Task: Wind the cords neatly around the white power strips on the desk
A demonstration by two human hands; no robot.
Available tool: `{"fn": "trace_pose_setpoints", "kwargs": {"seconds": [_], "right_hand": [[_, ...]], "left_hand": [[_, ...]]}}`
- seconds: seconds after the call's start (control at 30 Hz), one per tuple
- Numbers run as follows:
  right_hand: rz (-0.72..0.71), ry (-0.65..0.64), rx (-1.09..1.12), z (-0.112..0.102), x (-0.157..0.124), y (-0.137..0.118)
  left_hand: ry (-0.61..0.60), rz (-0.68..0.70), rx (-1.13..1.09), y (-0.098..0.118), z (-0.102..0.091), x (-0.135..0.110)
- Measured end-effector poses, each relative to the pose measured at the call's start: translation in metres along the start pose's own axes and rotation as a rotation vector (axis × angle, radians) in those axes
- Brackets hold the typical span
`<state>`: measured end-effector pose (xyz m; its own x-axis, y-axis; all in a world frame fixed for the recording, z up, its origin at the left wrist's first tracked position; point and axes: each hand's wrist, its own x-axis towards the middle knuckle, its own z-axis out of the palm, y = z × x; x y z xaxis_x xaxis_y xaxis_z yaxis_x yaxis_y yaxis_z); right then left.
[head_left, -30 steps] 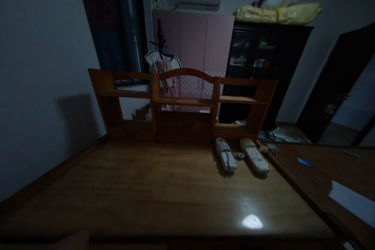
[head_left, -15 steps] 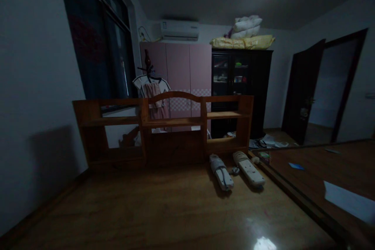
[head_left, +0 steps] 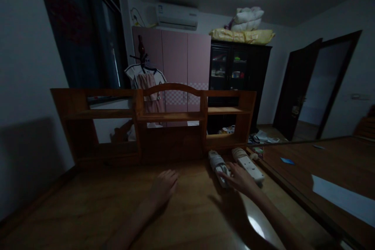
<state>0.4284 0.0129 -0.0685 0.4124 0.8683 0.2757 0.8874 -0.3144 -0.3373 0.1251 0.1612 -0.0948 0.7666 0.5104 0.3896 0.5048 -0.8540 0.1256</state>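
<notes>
Two white power strips lie side by side on the wooden desk [head_left: 187,211], each with its cord wound round the far end. My right hand [head_left: 240,177] is at the near half of the left power strip [head_left: 216,160], thumb and fingers apart over it; a firm grip does not show. Just right of that hand is the right power strip [head_left: 249,166], its sockets facing up. My left hand [head_left: 164,187] rests low over the desk, left of the strips, fingers together and loosely curled, with nothing seen in them.
A wooden shelf unit [head_left: 170,116] stands along the desk's far edge. To the right is a lower brown surface [head_left: 295,187] with a white paper [head_left: 340,195] and a blue card [head_left: 287,161]. A wall [head_left: 26,156] borders the left side.
Both hands have come into view from below, the right reaching the left power strip. The view has shifted slightly down. Both strips lie in about the same place on the desk.
</notes>
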Motion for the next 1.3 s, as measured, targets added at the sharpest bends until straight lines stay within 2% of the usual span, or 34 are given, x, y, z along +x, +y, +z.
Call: {"fn": "trace_pose_setpoints", "kwargs": {"seconds": [0.1, 0.17, 0.27, 0.33, 0.5, 0.73, 0.93, 1.0, 1.07, 1.2, 1.3], "right_hand": [[-0.026, -0.004, -0.115, 0.014, 0.029, -0.009], [0.015, -0.009, -0.177, 0.021, 0.046, -0.012], [0.099, -0.099, -0.241, 0.031, 0.059, -0.007], [0.084, -0.157, -0.258, 0.037, 0.059, -0.001], [0.044, -0.190, -0.231, 0.043, 0.043, 0.000], [0.098, -0.181, -0.158, 0.039, 0.036, -0.012], [0.078, -0.160, -0.096, 0.035, 0.031, -0.019], [0.036, -0.162, -0.066, 0.036, 0.027, -0.026], [-0.014, -0.164, -0.016, 0.039, 0.021, -0.037], [-0.120, -0.155, 0.128, 0.047, 0.003, -0.067], [-0.214, -0.152, 0.279, 0.053, -0.014, -0.090]], "left_hand": [[0.075, -0.038, -0.073, -0.009, 0.010, -0.001], [0.110, -0.083, -0.147, -0.012, 0.015, -0.003], [0.144, -0.193, -0.293, -0.015, 0.019, -0.004], [0.138, -0.254, -0.389, -0.016, 0.019, -0.005], [0.087, -0.363, -0.516, -0.015, 0.019, -0.001], [0.052, -0.365, -0.567, -0.015, 0.024, -0.002], [0.110, -0.353, -0.645, -0.015, 0.025, -0.003], [0.114, -0.407, -0.781, -0.015, 0.030, -0.002], [0.087, -0.499, -1.007, -0.014, 0.036, 0.001], [-0.126, -0.731, -1.552, -0.006, 0.040, 0.006], [-0.223, -0.751, -1.821, 0.008, 0.033, 0.004]]}}
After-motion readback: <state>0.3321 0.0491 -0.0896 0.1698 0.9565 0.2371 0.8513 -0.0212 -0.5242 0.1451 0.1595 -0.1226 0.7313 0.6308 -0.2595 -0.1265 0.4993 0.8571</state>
